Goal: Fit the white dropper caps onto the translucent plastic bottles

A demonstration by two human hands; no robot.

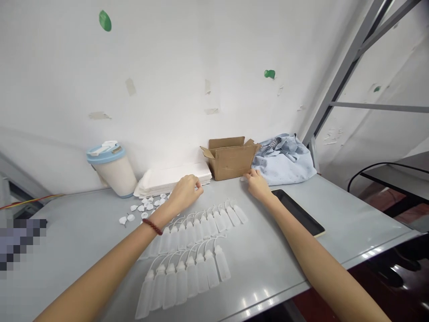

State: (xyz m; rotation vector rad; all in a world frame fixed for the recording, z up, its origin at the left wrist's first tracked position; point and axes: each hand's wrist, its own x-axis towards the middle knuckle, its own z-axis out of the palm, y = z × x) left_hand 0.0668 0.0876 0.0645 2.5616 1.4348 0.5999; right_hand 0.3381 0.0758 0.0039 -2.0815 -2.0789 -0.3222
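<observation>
- While your right hand (258,183) curls beside the cardboard box (234,164), grip unclear, move gently.
- Keep your left hand (186,192), grip hidden, off the squeeze bottles (191,276).

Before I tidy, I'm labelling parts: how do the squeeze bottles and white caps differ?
The squeeze bottles are long and translucent; the white caps are small and look opaque. The bottles lie in two rows, the caps scattered. Both lie on the grey table.
</observation>
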